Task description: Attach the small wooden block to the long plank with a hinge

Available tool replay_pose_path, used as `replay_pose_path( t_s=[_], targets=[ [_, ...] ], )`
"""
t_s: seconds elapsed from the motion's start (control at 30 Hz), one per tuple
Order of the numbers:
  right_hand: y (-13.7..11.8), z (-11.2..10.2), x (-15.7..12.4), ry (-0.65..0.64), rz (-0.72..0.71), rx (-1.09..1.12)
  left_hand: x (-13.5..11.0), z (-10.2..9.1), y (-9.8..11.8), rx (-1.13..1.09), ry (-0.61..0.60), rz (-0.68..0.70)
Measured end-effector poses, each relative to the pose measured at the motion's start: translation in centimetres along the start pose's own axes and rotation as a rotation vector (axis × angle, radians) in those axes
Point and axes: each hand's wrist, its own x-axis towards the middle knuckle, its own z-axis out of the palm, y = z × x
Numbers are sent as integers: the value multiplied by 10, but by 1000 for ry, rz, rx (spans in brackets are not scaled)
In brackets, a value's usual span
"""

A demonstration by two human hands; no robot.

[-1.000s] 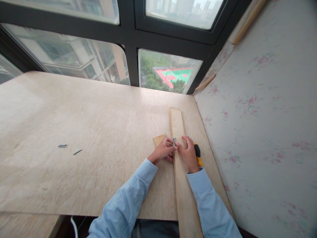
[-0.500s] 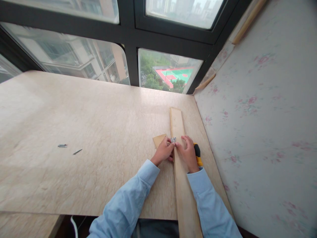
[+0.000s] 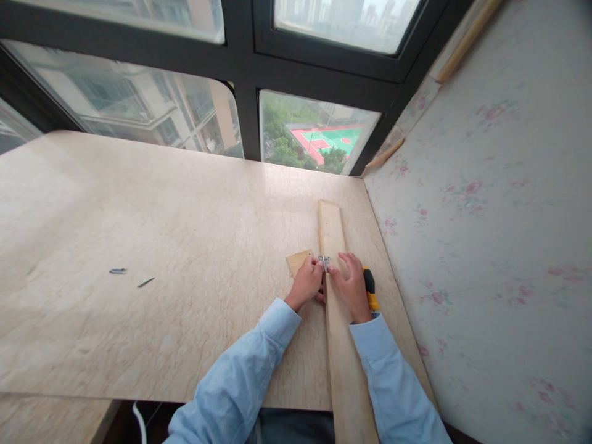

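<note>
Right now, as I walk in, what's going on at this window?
A person's left hand pinches what looks like a small metal hinge at the left edge of a wooden board; the right hand rests on the board, apparently touching the hinge. A yellow-and-black object lies beside that hand. Two metal pieces lie farther left on the countertop.

No legible lettering, no readable labels, brands, numbers or signs anywhere in view
</note>
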Motion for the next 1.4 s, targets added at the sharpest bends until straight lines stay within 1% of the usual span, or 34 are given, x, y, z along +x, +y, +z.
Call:
replay_pose_path(
  t_s=[0.27, 0.37, 0.57, 0.93, 1.2, 1.4],
  targets=[
    [-12, -5, -1, -47, -213, -107, 0, 0, -1, 0, 2, 6],
    [-14, -6, 0, -66, -250, -145, 0, 0, -1, 6, 4, 12],
    [-14, -8, 0, -81, -240, -140, 1, 0, -2, -3, -3, 16],
    [-17, -8, 0, -71, -223, -137, -2, 0, 0, -11, 5, 21],
    [-17, -9, 0, -82, -221, -135, 2, 0, -6, 7, 11, 37],
    [-16, -9, 0, -98, -216, -136, 3, 0, -7, 14, 10, 51]
  ],
)
